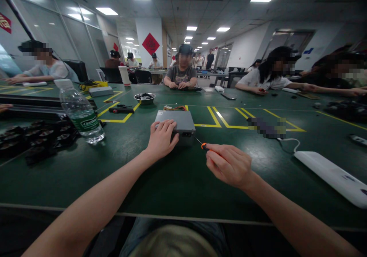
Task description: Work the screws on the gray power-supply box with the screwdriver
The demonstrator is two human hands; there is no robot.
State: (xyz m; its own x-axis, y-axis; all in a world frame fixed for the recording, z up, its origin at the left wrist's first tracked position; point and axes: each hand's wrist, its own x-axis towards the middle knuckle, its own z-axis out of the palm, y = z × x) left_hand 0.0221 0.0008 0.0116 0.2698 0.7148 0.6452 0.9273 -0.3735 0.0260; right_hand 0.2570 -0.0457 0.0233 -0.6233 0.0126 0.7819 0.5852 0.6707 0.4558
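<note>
A grey metal computer power supply (183, 120) lies on the green table in front of me, its socket facing my side and a bundle of coloured cables (177, 107) at its far edge. My left hand (162, 136) is closed over the near left part of the box, fingers on top and thumb against the front. In my right hand (229, 163) is a screwdriver (204, 146) with an orange and black handle, pinched between thumb and fingers. Its thin shaft points toward the front right corner of the power supply; whether the tip touches is unclear.
To the left stand a clear water bottle (86, 115) and a heap of black parts (37, 136). A metal bowl (145, 98) with small pieces sits beyond. At right lies a white power bank (329, 176) with a cable. Other people sit around the table.
</note>
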